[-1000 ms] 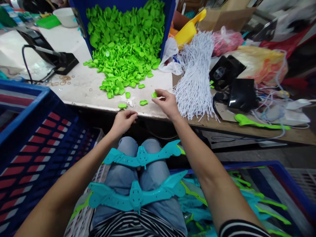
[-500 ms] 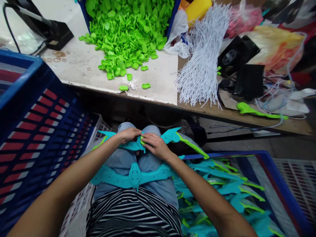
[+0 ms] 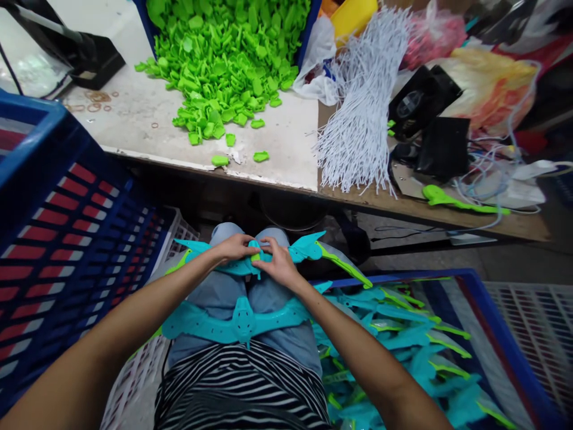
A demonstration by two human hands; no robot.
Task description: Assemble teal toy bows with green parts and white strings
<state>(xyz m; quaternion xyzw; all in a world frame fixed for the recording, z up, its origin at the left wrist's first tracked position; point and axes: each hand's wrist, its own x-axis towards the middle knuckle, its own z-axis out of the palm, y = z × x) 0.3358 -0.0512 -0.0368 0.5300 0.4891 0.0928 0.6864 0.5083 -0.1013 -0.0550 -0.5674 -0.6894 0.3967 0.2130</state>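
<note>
Across my knees lies a turquoise plastic toy bow (image 3: 308, 247) with lime green limb ends. My left hand (image 3: 234, 247) is closed on it just left of the middle. A small green plastic piece (image 3: 255, 257) sits at the bow's centre, partly covered by fingers. My right hand (image 3: 280, 263) grips the centre from the right, thumb and fingers around the green piece. Nearer my body, a second turquoise toy bow (image 3: 244, 321) rests on my thighs, touched by neither hand.
Loose green pieces (image 3: 224, 77) spill from a blue bin onto the table (image 3: 286, 161). White cords (image 3: 358, 119) lie right of them. A blue crate (image 3: 58, 179) stands at my left. Another blue crate (image 3: 474, 286) at my right holds several turquoise bows.
My right hand's fingers have shifted at the bow's centre, spreading around the middle and showing more of it. The left hand stays on the bow. The whole view has shifted slightly.
</note>
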